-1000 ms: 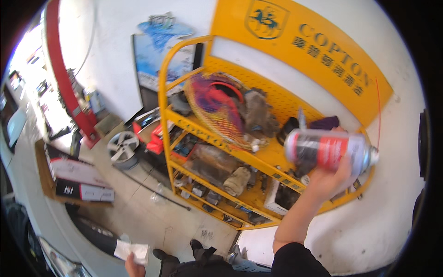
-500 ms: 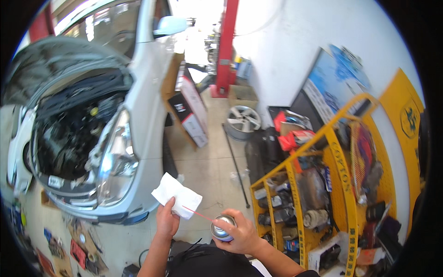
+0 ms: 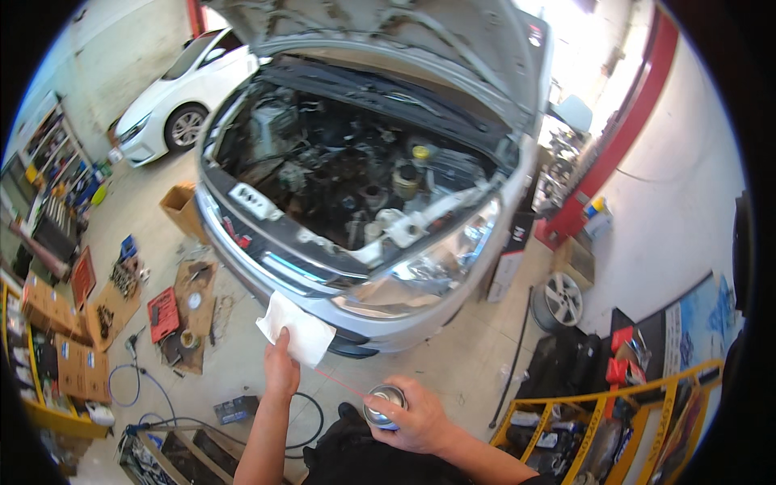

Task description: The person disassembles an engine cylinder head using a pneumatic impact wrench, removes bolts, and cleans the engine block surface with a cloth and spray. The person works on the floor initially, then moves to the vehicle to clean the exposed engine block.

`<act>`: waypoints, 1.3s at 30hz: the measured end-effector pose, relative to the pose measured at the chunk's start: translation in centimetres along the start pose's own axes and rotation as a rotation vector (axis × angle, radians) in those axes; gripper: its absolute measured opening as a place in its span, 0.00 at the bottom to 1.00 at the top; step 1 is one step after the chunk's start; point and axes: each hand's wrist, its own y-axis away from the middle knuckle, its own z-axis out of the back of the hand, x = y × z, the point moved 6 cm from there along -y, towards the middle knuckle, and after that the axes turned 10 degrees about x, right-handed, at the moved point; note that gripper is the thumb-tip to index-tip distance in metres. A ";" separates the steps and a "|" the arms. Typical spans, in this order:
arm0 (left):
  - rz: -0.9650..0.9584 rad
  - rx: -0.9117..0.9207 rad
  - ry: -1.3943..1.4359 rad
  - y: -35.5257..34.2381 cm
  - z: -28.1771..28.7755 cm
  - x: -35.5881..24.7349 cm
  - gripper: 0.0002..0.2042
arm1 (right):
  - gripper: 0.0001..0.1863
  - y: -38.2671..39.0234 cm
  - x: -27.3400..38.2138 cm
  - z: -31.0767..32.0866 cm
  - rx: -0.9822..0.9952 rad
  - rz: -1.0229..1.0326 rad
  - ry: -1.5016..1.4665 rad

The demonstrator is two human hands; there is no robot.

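My left hand [image 3: 281, 369] pinches a white paper towel [image 3: 296, 327], thumb on top of it, in front of the car's bumper. In my right hand [image 3: 420, 416] is an aerosol spray can [image 3: 385, 404], its top toward me and my fingers wrapped round it. A thin red straw [image 3: 341, 383] runs from the can's nozzle toward the lower edge of the towel. Ahead stands a silver car with its hood [image 3: 396, 40] raised and the engine bay [image 3: 347, 178] exposed.
A red tool case [image 3: 163, 315] and loose parts lie on cardboard at left. A divided metal tray [image 3: 174, 457] and a hose [image 3: 319, 416] are near my feet. Yellow shelving [image 3: 598, 396] stands at right, a wheel rim [image 3: 558, 301] behind it. A white car [image 3: 182, 97] is parked far left.
My view has swung left, so the open engine bay now sits in the middle and the yellow shelving at the lower right. Both hands keep hold of the paper towel and spray can.
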 end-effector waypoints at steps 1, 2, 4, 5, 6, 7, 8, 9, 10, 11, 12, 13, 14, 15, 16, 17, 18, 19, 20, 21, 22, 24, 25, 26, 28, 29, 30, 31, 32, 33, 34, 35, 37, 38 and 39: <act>-0.022 -0.023 0.006 -0.5 1.4 -1.5 0.23 | 0.37 -1.2 0.3 -1.5 0.061 0.041 -0.008; -0.044 -0.048 0.014 -0.7 2.8 -2.7 0.23 | 0.37 -2.0 -0.3 -2.3 0.045 -0.004 -0.015; -0.087 -0.078 0.003 -1.6 6.4 -4.6 0.21 | 0.37 -5.9 -0.4 -3.3 0.030 0.005 -0.044; -0.109 -0.098 -0.013 -1.9 8.3 -5.5 0.21 | 0.37 -7.7 -0.4 -4.1 0.019 0.009 -0.068; -0.139 -0.128 -0.089 -2.2 9.8 -6.3 0.20 | 0.37 -9.0 0.1 -5.7 0.114 0.039 -0.053; -0.166 -0.157 -0.167 -2.3 11.2 -6.9 0.20 | 0.38 -10.1 -0.1 -7.0 0.159 0.077 -0.085; -0.192 -0.174 -0.241 -2.8 12.0 -7.4 0.19 | 0.38 -11.2 -0.6 -7.9 0.198 0.113 -0.105; -0.192 -0.196 -0.234 -3.4 12.9 -7.8 0.18 | 0.38 -12.4 -1.2 -8.9 0.236 0.149 -0.125; -0.192 -0.217 -0.228 -4.0 13.7 -8.3 0.18 | 0.38 -13.9 -2.4 -9.2 0.196 0.100 -0.140; -0.190 -0.237 -0.224 -4.7 14.5 -8.6 0.18 | 0.39 -15.9 -3.0 -9.4 0.147 0.090 -0.125; -0.188 -0.260 -0.199 -5.5 15.4 -8.7 0.18 | 0.39 -17.6 -3.1 -10.2 0.170 0.126 -0.134; -0.186 -0.281 -0.174 -6.3 16.4 -8.8 0.18 | 0.39 -19.0 -3.4 -10.9 0.191 0.160 -0.141; -0.180 -0.299 -0.151 -7.3 17.4 -9.0 0.19 | 0.39 -20.1 -3.9 -11.8 0.246 0.191 -0.156; -0.175 -0.297 -0.213 -8.2 18.4 -9.6 0.19 | 0.40 -21.2 -4.5 -12.6 0.292 0.225 -0.171; -0.168 -0.295 -0.276 -9.0 19.5 -10.2 0.20 | 0.40 -22.5 -5.0 -13.3 0.338 0.258 -0.185; -0.158 -0.293 -0.330 -10.0 19.0 -11.0 0.20 | 0.40 -24.0 -5.9 -13.3 0.310 0.235 -0.199; -0.119 -0.353 0.035 -11.1 17.5 -11.6 0.21 | 0.40 -25.6 -6.8 -13.2 0.282 0.212 -0.212; -0.099 -0.323 -0.117 -12.6 18.3 -12.0 0.21 | 0.40 -27.2 -7.6 -13.2 0.253 0.187 -0.224; -0.082 -0.305 -0.275 -13.3 20.1 -12.3 0.21 | 0.41 -28.4 -7.3 -13.7 0.299 0.228 -0.251; -0.056 -0.271 -0.425 -14.4 20.3 -12.7 0.21 | 0.41 -29.2 -7.5 -14.2 0.341 0.248 -0.252; -0.069 -0.285 -0.347 -15.2 20.6 -12.8 0.21 | 0.41 -29.8 -7.7 -14.7 0.381 0.266 -0.254; -0.109 -0.300 -0.188 -17.5 19.5 -14.2 0.21 | 0.41 -31.5 -8.7 -15.1 0.385 0.284 -0.222; -0.096 -0.280 -0.148 -18.7 19.2 -15.2 0.21 | 0.41 -32.9 -9.1 -15.0 0.342 0.250 -0.229; -0.072 -0.263 -0.105 -19.5 19.2 -15.6 0.21 | 0.41 -34.2 -9.4 -15.1 0.306 0.208 -0.237; -0.027 -0.209 0.055 -21.4 19.0 -16.8 0.20 | 0.41 -36.3 -9.1 -15.8 0.329 0.168 -0.261; -0.029 -0.216 0.028 -22.7 18.7 -17.5 0.20 | 0.41 -36.9 -9.1 -16.7 0.331 0.203 -0.279; -0.029 -0.220 0.000 -24.1 18.2 -18.0 0.20 | 0.42 -37.3 -9.3 -17.1 0.352 0.170 -0.269; -0.027 -0.220 -0.031 -25.7 18.2 -18.5 0.21 | 0.42 -38.0 -9.6 -17.4 0.370 0.133 -0.259; -0.001 -0.235 -0.015 -27.3 19.4 -18.6 0.21 | 0.42 -38.9 -10.5 -17.8 0.291 0.080 -0.237; 0.038 -0.200 -0.135 -28.7 20.8 -18.7 0.21 | 0.43 -39.5 -11.6 -18.0 0.220 0.007 -0.199; 0.077 -0.157 -0.258 -30.2 22.5 -19.0 0.21 | 0.42 -40.7 -11.6 -18.4 0.197 -0.022 -0.186; 0.120 -0.087 -0.364 -32.5 22.9 -18.1 0.21 | 0.43 -41.7 -11.1 -19.2 0.227 -0.030 -0.169; 0.128 -0.016 0.031 -35.6 19.9 -20.2 0.22 | 0.44 -43.4 -9.6 -21.7 0.274 0.035 -0.273; 0.172 0.017 0.036 -37.3 20.6 -20.7 0.22 | 0.44 -44.1 -10.0 -22.0 0.243 -0.011 -0.246; 0.219 0.042 0.042 -39.1 21.8 -21.1 0.22 | 0.44 -44.5 -10.2 -22.4 0.218 -0.058 -0.223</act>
